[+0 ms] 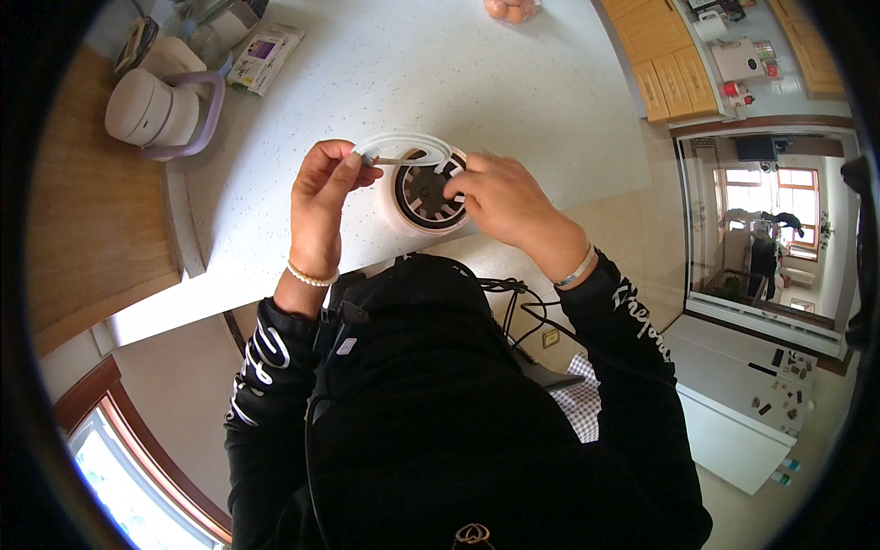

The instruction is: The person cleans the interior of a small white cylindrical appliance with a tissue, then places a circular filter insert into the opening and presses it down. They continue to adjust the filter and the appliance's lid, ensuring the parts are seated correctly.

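Note:
In my left hand (pixel 325 183), thumb and fingers pinch a clear round lid (pixel 408 144) with a pale rim, held tilted above the counter. A thin metallic strip runs along the lid from my fingertips; I cannot tell whether it is part of the lid. Below stands a round pale pot-like container (pixel 390 206) with a black ring and a dark disc inside, edged by several white tabs. Over its right side is my right hand (pixel 504 197), fingers bent together at the inner edge. What they grip, if anything, is hidden.
A white counter (pixel 302 101) surrounds the container. Toward the far left stand a white appliance with a lilac handle (pixel 206 115) and a flat package (pixel 264 60). A bag of eggs (pixel 511 9) lies at the far edge. Black cables (pixel 522 307) hang below the counter's near edge.

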{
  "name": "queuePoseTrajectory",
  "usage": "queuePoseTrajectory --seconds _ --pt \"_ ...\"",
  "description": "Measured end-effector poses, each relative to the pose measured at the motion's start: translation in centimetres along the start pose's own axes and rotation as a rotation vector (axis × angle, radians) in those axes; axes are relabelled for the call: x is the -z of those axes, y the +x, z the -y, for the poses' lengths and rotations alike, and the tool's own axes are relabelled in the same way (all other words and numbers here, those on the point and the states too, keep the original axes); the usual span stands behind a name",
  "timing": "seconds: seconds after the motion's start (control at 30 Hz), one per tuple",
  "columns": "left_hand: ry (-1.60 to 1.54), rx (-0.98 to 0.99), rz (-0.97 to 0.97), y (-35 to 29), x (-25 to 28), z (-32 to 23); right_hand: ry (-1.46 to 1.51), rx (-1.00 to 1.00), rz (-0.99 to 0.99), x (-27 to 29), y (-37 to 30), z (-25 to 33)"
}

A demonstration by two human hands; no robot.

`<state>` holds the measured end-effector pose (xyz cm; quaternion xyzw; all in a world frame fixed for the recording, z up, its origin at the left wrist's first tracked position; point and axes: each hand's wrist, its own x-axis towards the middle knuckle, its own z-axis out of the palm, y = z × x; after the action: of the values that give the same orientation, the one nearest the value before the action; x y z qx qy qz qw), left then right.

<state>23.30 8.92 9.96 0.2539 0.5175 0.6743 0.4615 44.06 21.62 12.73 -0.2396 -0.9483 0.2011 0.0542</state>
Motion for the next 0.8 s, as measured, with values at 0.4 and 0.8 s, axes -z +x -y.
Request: queuePoseTrajectory --seconds 0.4,0.8 --pt "0.811 -0.771 0.402 -1.2 -1.9 1.7 0.879 -0.604 -0.207 -3.0 -4.8 -1.1" --pt "0.975 -0.754 0.351 -1.8 -1.7 2.0 0.549 -0.482 -0.331 -3.9 -3.8 0.6"
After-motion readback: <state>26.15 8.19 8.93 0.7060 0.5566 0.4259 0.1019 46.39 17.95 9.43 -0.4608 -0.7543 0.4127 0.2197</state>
